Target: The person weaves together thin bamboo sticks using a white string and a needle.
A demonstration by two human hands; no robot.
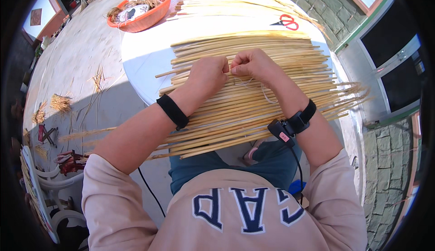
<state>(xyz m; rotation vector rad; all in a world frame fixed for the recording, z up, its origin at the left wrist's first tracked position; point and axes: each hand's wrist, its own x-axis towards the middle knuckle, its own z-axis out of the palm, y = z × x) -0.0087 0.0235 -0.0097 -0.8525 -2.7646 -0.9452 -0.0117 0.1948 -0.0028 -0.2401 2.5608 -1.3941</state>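
Observation:
A mat of parallel straw-coloured reed stalks (pixel 253 115) lies across the round white table (pixel 140 69). My left hand (pixel 208 74) is closed at the middle of the stalks, its fingertips mostly turned out of sight. Just to its right, my right hand (pixel 251 65) pinches a thin white cord over the reeds, almost touching the left one. Loose loops of the cord (pixel 267 97) hang below my right hand onto the stalks. Both wrists wear black bands.
Red-handled scissors (pixel 289 22), more stalks (pixel 208 4) and an orange basket (pixel 140 22) of bundled fibres sit toward the table's back. Straw bundles (pixel 60 102) and plastic chairs (pixel 47 183) stand left on the concrete. A stone wall with glazed doors (pixel 389 51) runs along the right.

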